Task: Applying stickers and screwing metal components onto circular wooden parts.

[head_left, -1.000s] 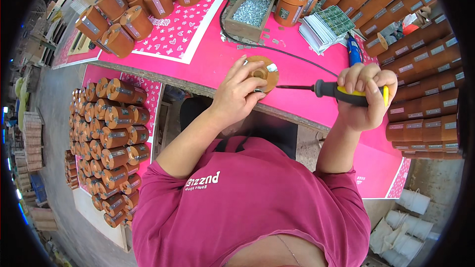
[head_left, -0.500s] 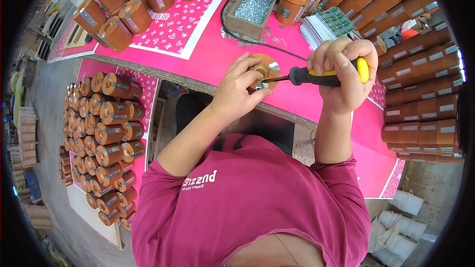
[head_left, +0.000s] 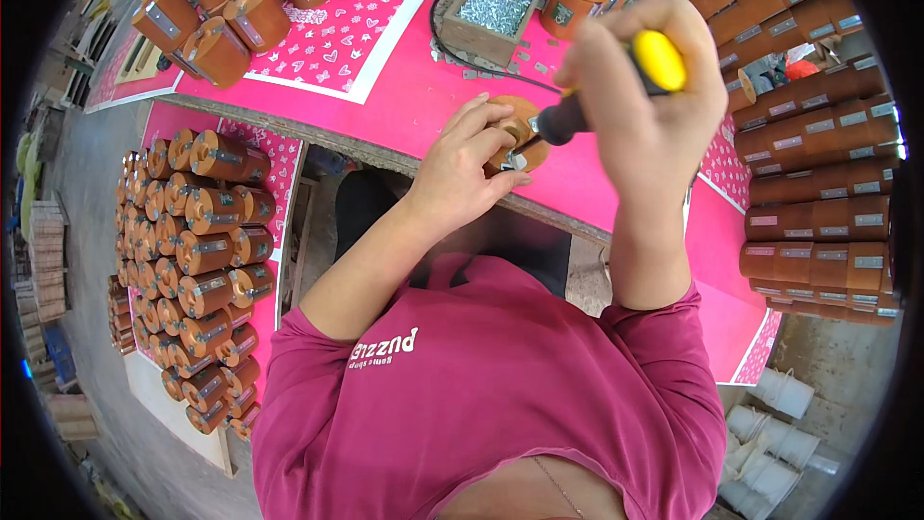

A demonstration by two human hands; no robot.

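Observation:
My left hand [head_left: 469, 162] is wrapped over the near left side of a round orange-brown wooden piece [head_left: 527, 114] and holds it at the table's front edge. Small shiny metal plates show on that piece by my thumb. Above it, my right hand [head_left: 650, 87] grips a screwdriver [head_left: 568, 120] with a black and yellow handle; the fingers are blurred by motion. The screwdriver slants down to the left, its tip at the metal plate beside my left fingers. Whether a screw sits under the tip is too small to tell.
A wooden box [head_left: 481, 39] of small silvery screws stands beyond my hands, a black cable [head_left: 452, 56] curving past it. Orange-brown wooden cylinders are stacked at far left [head_left: 258, 17], on the right [head_left: 818, 221] and on a lower left surface [head_left: 207, 255]. Small metal plates [head_left: 525, 56] lie on the pink tabletop [head_left: 414, 101].
My right hand has risen and turned, bringing the screwdriver from nearly level to a steeper slant. My left hand still holds the wooden piece in nearly the same place.

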